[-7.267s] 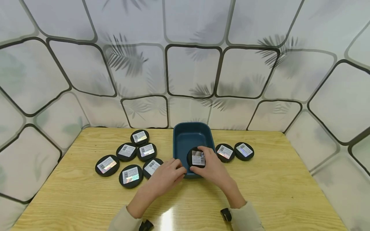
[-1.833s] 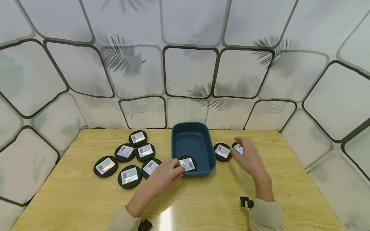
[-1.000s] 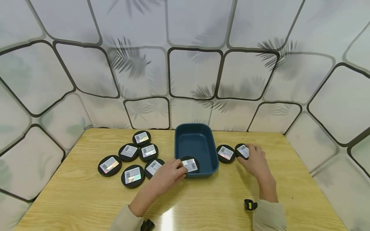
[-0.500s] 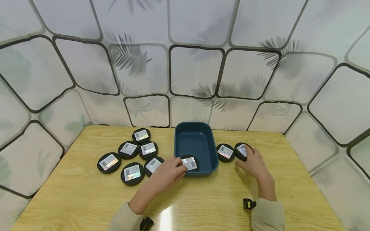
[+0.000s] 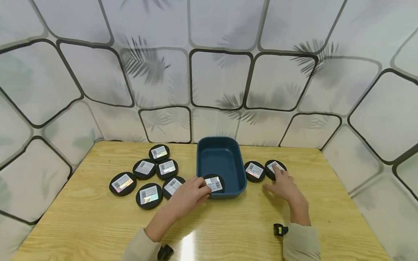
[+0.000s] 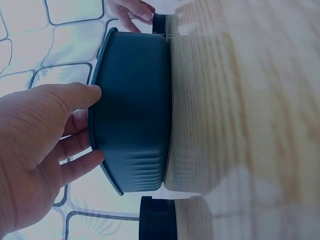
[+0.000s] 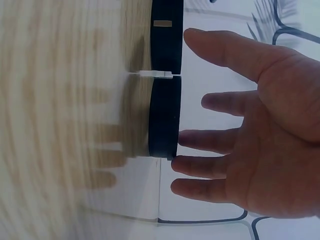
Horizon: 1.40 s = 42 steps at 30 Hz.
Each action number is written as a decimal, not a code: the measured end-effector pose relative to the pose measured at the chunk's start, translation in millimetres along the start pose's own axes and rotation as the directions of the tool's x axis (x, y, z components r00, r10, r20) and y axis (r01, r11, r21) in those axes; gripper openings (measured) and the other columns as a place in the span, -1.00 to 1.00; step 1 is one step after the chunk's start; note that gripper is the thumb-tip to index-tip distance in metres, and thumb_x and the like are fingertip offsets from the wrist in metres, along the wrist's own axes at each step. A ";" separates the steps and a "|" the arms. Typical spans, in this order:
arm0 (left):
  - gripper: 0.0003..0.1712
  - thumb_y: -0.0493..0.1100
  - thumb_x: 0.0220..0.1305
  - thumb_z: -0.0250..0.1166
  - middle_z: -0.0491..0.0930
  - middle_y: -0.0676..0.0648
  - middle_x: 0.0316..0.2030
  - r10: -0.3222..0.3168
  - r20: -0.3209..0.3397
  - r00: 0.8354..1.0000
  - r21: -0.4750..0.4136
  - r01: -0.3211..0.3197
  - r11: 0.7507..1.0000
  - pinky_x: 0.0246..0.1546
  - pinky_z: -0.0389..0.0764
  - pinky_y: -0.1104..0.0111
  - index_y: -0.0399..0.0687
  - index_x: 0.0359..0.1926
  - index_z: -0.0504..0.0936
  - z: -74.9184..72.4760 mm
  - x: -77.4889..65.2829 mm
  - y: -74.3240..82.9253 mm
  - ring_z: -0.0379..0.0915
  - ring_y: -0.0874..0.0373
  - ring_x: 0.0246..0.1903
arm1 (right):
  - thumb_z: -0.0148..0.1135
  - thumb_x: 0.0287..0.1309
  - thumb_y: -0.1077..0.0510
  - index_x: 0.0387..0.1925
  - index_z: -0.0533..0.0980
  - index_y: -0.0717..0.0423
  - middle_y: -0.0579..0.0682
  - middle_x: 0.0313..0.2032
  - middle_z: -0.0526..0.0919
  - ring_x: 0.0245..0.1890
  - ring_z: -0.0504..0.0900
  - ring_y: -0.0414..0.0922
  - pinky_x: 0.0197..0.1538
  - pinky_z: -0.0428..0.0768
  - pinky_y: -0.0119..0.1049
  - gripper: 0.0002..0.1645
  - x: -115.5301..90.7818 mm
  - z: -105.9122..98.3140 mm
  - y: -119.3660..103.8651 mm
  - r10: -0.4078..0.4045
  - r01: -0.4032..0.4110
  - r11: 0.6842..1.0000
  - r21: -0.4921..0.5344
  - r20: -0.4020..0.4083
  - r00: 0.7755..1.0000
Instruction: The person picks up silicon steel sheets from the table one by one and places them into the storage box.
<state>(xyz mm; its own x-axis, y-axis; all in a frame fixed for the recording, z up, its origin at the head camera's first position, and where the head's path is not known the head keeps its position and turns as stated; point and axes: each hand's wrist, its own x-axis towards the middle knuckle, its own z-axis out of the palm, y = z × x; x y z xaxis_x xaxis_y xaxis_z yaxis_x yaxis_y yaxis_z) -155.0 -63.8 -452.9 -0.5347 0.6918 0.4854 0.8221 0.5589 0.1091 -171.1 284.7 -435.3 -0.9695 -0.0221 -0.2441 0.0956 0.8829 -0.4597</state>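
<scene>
My left hand (image 5: pixel 189 195) holds the near-left rim of a dark blue plastic tub (image 5: pixel 218 142), its thumb and fingertips on the rim in the left wrist view. Inside the tub, at its near end, lies a flat round black case (image 5: pixel 213 183) with a white label. My right hand (image 5: pixel 284 185) is spread over the far-right case (image 5: pixel 270 167), index finger extended over its label. In the right wrist view the fingers are apart beside that case (image 7: pixel 165 117); only a fingertip or two seem to touch its edge. Another case (image 5: pixel 254 171) lies between it and the tub.
Left of the tub lie several more labelled black cases (image 5: pixel 149 196), one partly hidden by my left hand. They rest on a wooden table (image 5: pixel 228 232). A patterned fabric wall (image 5: pixel 215 83) rises behind the table's back edge.
Seven seconds ago my right hand held a case over the tub; that case now lies inside. My right hand has moved to the far-right case and its fingers have shifted across the top.
</scene>
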 end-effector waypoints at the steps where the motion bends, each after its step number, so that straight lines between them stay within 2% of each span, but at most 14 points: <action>1: -0.86 -0.23 0.17 0.46 0.48 0.05 -0.34 -0.002 0.002 1.000 0.001 0.002 1.000 -0.33 0.49 0.42 0.05 -0.27 0.67 -0.3 0.0 -0.1 0.38 0.19 -0.34 | 0.30 0.20 -0.02 0.51 -0.12 0.35 0.62 0.35 -0.01 0.28 0.03 0.64 0.16 0.26 0.49 0.12 0.4 -0.1 -0.5 0.000 0.000 1.000 -0.003 0.000 1.000; 27: -0.89 -0.21 0.22 0.43 0.48 0.04 -0.32 -0.021 0.030 0.999 -0.013 0.021 1.000 -0.34 0.48 0.42 0.04 -0.24 0.68 -3.7 0.5 1.6 0.37 0.19 -0.33 | 0.36 0.15 0.02 0.49 -0.07 0.37 0.65 0.31 0.01 0.25 0.25 0.55 0.20 0.35 0.34 0.12 0.6 7.9 -17.7 0.017 -0.017 1.000 -0.002 0.002 1.000; 42: -0.89 -0.21 0.21 0.44 0.49 0.04 -0.33 -0.011 0.018 1.000 -0.010 0.011 1.000 -0.33 0.49 0.42 0.05 -0.25 0.68 -2.9 0.8 1.5 0.38 0.19 -0.34 | 0.26 0.25 0.01 0.49 -0.22 0.41 0.67 0.32 -0.16 0.19 0.28 0.60 0.17 0.35 0.36 0.13 7.5 -3.5 10.1 0.056 -0.057 0.997 0.057 0.007 0.998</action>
<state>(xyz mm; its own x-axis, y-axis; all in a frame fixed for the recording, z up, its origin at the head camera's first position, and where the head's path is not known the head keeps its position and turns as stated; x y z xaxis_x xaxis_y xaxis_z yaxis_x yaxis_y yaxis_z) -153.6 -63.7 -449.8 -0.5470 0.6937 0.4687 0.8181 0.5616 0.1235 -178.1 295.1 -438.8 -0.9611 0.0245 -0.2752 0.1630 0.8546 -0.4930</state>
